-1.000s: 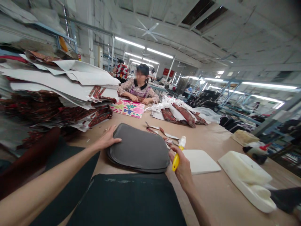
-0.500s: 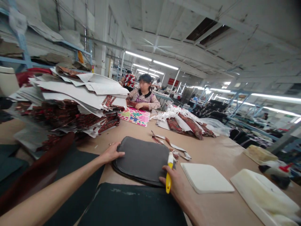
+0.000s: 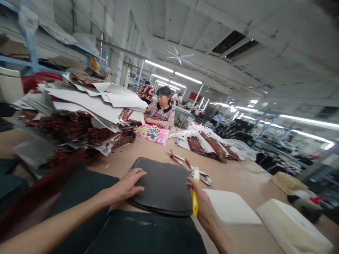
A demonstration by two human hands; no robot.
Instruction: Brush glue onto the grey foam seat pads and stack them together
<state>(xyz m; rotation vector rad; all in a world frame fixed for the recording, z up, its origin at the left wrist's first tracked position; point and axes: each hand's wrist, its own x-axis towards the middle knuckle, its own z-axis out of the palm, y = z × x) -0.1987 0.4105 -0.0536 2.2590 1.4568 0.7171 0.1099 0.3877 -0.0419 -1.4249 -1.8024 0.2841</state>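
Note:
A stack of dark grey, round-cornered sheets (image 3: 164, 187) lies on the table before me. My left hand (image 3: 131, 185) rests on its left side, fingers apart and laid over the top sheet. At the stack's right edge, my right hand (image 3: 198, 194) grips a brush with a yellow handle and a whitish head (image 3: 195, 197), the head pointing away from me. The fingers of that hand also touch the stack's edge. Nearest to me, a dark green sheet (image 3: 148, 233) lies just in front of the stack.
White, round-cornered sheets (image 3: 230, 207) and a pale block-like container (image 3: 291, 225) are on the right. Offcut strips (image 3: 201, 173) lie beyond the stack. A tall pile of patterned pieces (image 3: 79, 123) stands left. A co-worker (image 3: 162, 109) sits across the table (image 3: 127, 150) by a floral piece (image 3: 152, 134).
My left hand has moved from the stack's far left corner nearer to me and further over the top sheet. The right hand, still holding the brush, has shifted slightly right along the edge.

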